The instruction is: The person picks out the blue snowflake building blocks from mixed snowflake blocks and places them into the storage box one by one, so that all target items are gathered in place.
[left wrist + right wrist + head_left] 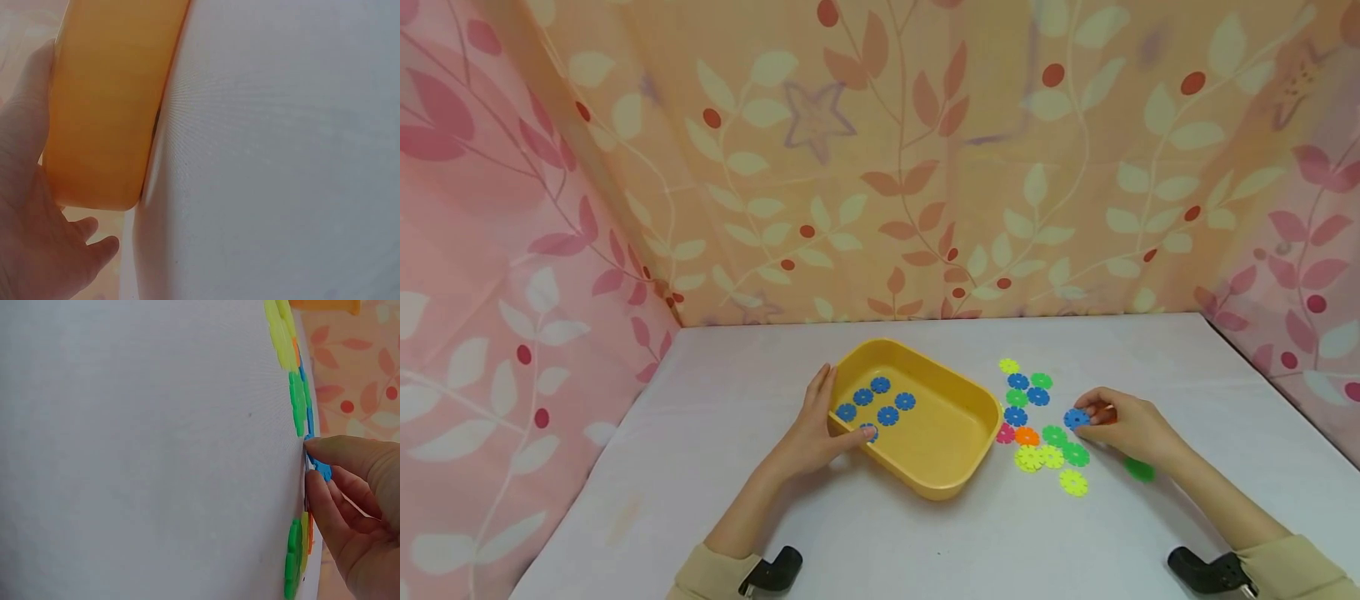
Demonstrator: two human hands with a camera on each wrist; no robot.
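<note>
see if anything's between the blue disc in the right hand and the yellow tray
Yes: loose discs lie flat on the table between the blue disc and the yellow tray, and its right wall stands there too.

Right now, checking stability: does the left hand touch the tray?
Touching: the head view shows the left hand gripping the yellow tray, thumb over its rim.

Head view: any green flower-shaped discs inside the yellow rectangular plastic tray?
No, the tray shows only blue flower-shaped discs inside, and the green discs lie outside it.
</note>
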